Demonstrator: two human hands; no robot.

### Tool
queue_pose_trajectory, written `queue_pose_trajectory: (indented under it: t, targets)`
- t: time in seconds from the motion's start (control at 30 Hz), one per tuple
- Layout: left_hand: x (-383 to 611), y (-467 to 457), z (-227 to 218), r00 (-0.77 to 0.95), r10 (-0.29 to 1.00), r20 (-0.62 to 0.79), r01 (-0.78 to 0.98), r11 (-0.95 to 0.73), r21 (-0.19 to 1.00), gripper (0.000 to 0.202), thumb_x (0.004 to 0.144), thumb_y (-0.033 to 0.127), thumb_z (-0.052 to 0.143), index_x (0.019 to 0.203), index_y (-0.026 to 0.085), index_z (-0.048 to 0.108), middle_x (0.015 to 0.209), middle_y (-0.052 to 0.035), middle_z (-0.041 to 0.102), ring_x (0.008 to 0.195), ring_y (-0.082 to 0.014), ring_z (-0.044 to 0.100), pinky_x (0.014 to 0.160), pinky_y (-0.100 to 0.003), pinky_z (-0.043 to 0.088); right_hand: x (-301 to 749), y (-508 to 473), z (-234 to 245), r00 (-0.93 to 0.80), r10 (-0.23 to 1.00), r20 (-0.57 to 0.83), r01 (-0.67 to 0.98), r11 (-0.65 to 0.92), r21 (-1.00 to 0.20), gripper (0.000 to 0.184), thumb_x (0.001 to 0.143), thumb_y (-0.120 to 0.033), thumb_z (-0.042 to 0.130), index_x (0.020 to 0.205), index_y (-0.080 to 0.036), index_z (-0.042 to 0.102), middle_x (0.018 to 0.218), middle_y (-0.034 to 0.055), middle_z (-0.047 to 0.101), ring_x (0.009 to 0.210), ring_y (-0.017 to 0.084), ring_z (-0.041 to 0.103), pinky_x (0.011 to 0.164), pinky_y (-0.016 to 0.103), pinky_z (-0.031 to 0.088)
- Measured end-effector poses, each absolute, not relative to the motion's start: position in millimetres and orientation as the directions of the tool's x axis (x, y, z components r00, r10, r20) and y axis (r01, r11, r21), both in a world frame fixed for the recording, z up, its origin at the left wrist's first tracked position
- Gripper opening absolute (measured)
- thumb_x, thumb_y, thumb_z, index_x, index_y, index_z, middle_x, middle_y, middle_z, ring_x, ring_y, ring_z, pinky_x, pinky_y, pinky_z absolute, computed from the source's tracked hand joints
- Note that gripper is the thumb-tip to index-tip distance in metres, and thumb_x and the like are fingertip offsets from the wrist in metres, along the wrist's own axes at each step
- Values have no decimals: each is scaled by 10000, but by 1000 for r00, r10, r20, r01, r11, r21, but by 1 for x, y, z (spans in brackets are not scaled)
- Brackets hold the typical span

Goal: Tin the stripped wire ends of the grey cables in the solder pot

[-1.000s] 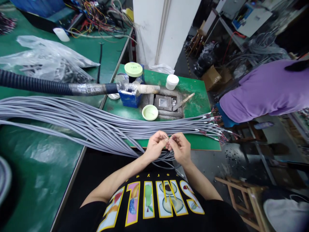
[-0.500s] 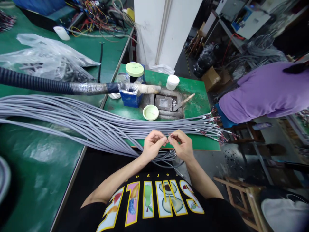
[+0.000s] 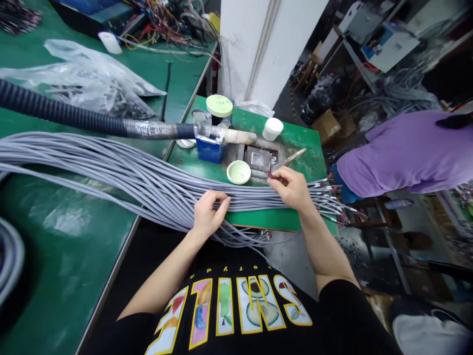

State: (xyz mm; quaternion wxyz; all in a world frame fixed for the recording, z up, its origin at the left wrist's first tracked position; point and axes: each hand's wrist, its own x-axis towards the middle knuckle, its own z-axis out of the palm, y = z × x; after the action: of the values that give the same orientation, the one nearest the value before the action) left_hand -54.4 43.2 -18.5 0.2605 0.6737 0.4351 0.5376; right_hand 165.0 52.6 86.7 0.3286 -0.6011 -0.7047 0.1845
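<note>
My right hand is closed on a grey cable's thin dark-red wire ends, which point left toward the small solder pot with its shiny metal surface. The rest of that cable is mostly hidden by the hand. My left hand rests at the near side of a thick bundle of grey cables, its thumb and fingertips curled together; what they hold, if anything, is hidden. Just beyond the bundle sits a shallow pale-green dish, left of my right fingertips.
A wooden-handled scraper leans by the pot, with a white lidded tub behind. A black ribbed hose ends at a blue box beside a green-lidded can. A person in purple stands at right.
My hands have parted: the right moved forward and right with the wire ends toward the solder pot, the left drew back leftward to the cable bundle. The view has shifted slightly.
</note>
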Motion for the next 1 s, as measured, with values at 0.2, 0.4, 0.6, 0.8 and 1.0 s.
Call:
queue_pose_trajectory:
  t: [0.2, 0.4, 0.6, 0.8, 1.0]
  targets:
    - [-50, 42, -30, 229, 750, 621, 570, -620, 539, 80, 830, 223, 585, 756, 194, 583, 694, 8, 656, 644, -139, 558, 626, -291, 375, 142, 119, 78, -220, 975, 32, 878, 212, -429, 106, 721, -208, 592, 641, -147, 626, 644, 0, 571, 601, 115, 473, 572, 247, 299]
    - [-50, 42, -31, 212, 738, 641, 565, -628, 536, 98, 835, 220, 575, 740, 199, 564, 686, 15, 652, 628, -134, 538, 621, -290, 362, 118, 139, 65, -286, 945, -159, 953, 263, -153, 170, 769, -266, 559, 747, -166, 694, 753, 42, 681, 697, 165, 571, 593, 261, 311]
    - [-51, 42, -31, 212, 728, 652, 545, -642, 539, 96, 834, 206, 576, 740, 202, 556, 679, 24, 652, 627, -129, 541, 619, -292, 358, 109, 142, 57, -318, 929, -190, 946, 324, -4, 217, 806, -289, 518, 847, -191, 707, 886, 63, 711, 803, 201, 622, 634, 270, 360]
    - [-51, 42, -30, 208, 725, 656, 534, -646, 545, 90, 836, 198, 569, 747, 202, 555, 682, 21, 656, 624, -130, 543, 618, -294, 357, 107, 140, 52, -298, 929, -221, 944, 321, 76, 234, 819, -266, 486, 884, -188, 696, 951, 83, 703, 856, 225, 633, 658, 278, 397]
    - [-52, 41, -29, 205, 725, 657, 539, -644, 543, 88, 828, 195, 584, 746, 201, 552, 679, 26, 654, 619, -127, 539, 613, -294, 358, 108, 138, 58, -305, 931, -202, 945, 322, 56, 230, 799, -236, 486, 870, -175, 696, 950, 90, 694, 842, 224, 623, 659, 284, 389]
